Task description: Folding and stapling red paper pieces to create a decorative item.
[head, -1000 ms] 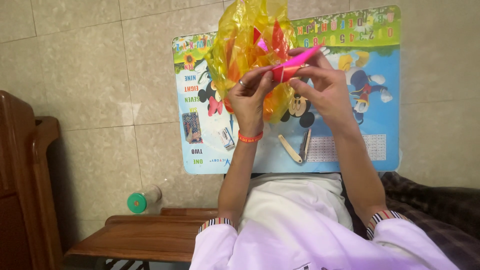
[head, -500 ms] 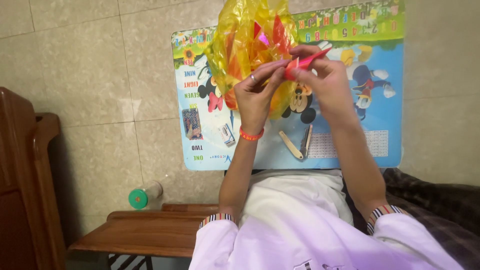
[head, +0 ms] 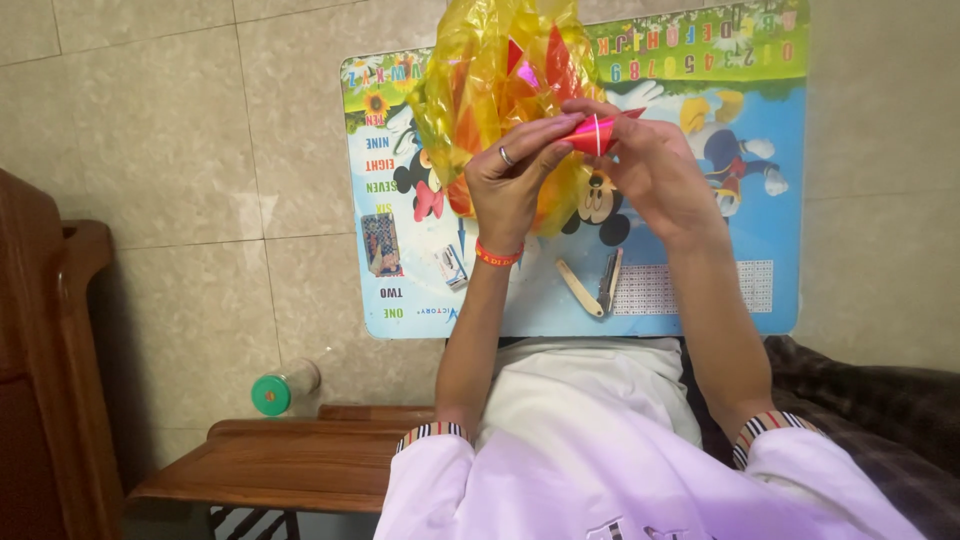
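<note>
A crinkled yellow cellophane bag (head: 480, 90) holding folded orange paper pieces stands on the colourful picture-printed desk (head: 780, 230). In front of it, the left hand (head: 515, 180) and right hand (head: 655, 170) pinch a small folded pink paper piece (head: 592, 135) with clenched fingers (head: 545, 130). It looks light, thin and easily creased; its folded edges seem the safest hold.

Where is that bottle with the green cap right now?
In the head view, the bottle with the green cap lies on the tiled floor at lower left, beside the wooden stool and left of the person's left forearm.
</note>
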